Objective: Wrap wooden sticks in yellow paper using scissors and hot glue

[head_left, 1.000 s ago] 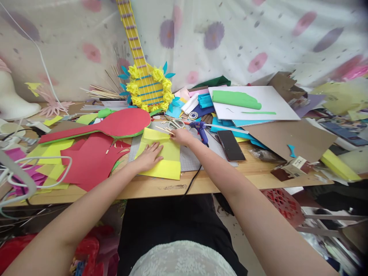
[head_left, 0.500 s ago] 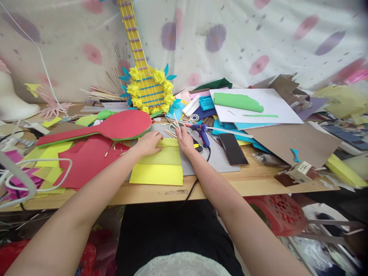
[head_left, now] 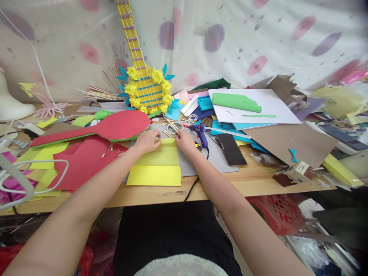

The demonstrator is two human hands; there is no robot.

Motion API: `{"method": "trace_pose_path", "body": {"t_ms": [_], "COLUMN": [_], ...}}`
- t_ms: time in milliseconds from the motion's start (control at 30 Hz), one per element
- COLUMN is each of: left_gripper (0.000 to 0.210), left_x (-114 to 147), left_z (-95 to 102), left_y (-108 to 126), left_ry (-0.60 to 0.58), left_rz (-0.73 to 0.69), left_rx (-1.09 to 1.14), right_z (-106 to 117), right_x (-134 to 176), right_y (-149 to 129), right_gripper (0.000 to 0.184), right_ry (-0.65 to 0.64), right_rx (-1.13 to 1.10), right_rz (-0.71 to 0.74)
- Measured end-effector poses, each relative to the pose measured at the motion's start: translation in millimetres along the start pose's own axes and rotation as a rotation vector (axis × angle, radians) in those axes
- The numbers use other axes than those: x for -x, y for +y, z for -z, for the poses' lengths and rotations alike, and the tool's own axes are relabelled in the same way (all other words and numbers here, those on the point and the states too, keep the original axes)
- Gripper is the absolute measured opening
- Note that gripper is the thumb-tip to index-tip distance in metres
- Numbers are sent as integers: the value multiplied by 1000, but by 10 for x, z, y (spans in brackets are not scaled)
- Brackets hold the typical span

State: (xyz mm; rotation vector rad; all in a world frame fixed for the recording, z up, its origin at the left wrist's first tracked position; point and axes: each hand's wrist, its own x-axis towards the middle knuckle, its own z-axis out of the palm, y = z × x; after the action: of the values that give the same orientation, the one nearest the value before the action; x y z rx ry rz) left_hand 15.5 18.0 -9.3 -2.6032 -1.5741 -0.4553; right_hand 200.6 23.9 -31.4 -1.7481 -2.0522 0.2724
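A yellow paper sheet [head_left: 154, 159] lies on the grey cutting mat [head_left: 191, 166] in front of me, its near strip brighter than the rest. My left hand [head_left: 148, 142] rests at the sheet's upper left edge, fingers spread and bent over it. At the upper right corner my right hand [head_left: 184, 141] is closed around a thin pale stick [head_left: 170, 124], which points up and to the left. Just beyond the fingers lie pale rings, perhaps scissor handles, and several short sticks [head_left: 166, 133]. A blue glue gun [head_left: 202, 135] sits right of my right hand.
A red guitar-shaped cutout [head_left: 123, 124] and red paper [head_left: 83, 163] lie on the left. Behind stands a yellow paper guitar [head_left: 148, 90] with flowers. On the right are a black phone [head_left: 231, 149], a white board [head_left: 255, 117] and brown cardboard [head_left: 290, 142]. A cable hangs over the front edge.
The pale stick in my right hand has tilted further left and lower. My left hand has barely shifted on the yellow sheet. The whole view has moved slightly.
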Motion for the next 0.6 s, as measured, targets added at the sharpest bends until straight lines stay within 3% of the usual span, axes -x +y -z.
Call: {"method": "trace_pose_path", "body": {"t_ms": [133,200,333,433,600], "left_gripper": [21,22,23,23,21], "left_x": [-55,-52,15,68,129], "left_z": [-65,-123,-274,-356,-376], "left_y": [50,54,21,-27,-90], "left_ry": [152,190,275,326,355], "left_rz": [18,27,79,65,83], "left_rx": [57,73,51,71,145], "right_z": [54,145,365,412,277], "right_x": [-87,-218,-659,-991,-1341], "right_y": [-98,-101,-1,84,153], "right_gripper": [22,23,27,33,40], "right_ry": [-155,-169,-15,-199,-386], "right_rx": [27,20,215,450,534], "right_rz": [190,229,56,-41,-61]}}
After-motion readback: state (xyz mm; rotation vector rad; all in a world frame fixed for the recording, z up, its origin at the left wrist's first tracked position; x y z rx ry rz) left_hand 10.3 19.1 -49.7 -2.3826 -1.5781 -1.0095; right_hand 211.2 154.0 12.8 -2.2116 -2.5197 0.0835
